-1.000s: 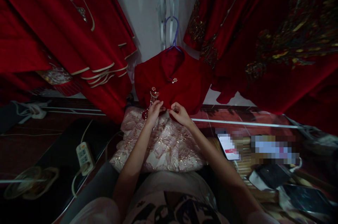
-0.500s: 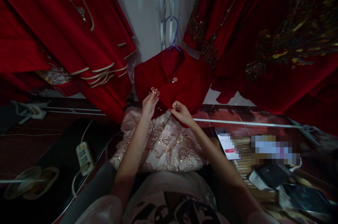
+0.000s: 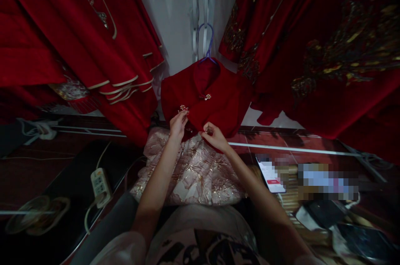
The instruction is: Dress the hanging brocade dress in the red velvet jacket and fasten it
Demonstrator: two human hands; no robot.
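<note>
Overhead, heavy red velvet garments with gold embroidery are hung on the right, and more red robes with cream piping are draped on the left, a pale wall being left visible between them. Centrally, a small dark red velvet jacket is suspended from a purple wire hanger, its hem brought down over a pale pink brocade skirt with gold thread that is spread just in front of the person. A white power strip is seen lower left, and a lit phone lies to the right of the skirt. The jacket's lower front edge is gripped by both hands. The left hand is closed with its fingertips pinched just under a pearl-and-gold brooch clasp on the jacket's front. The right hand is curled shut on the fabric edge close beside it, the two hands nearly touching. A second small clasp is fastened near the collar.
</note>
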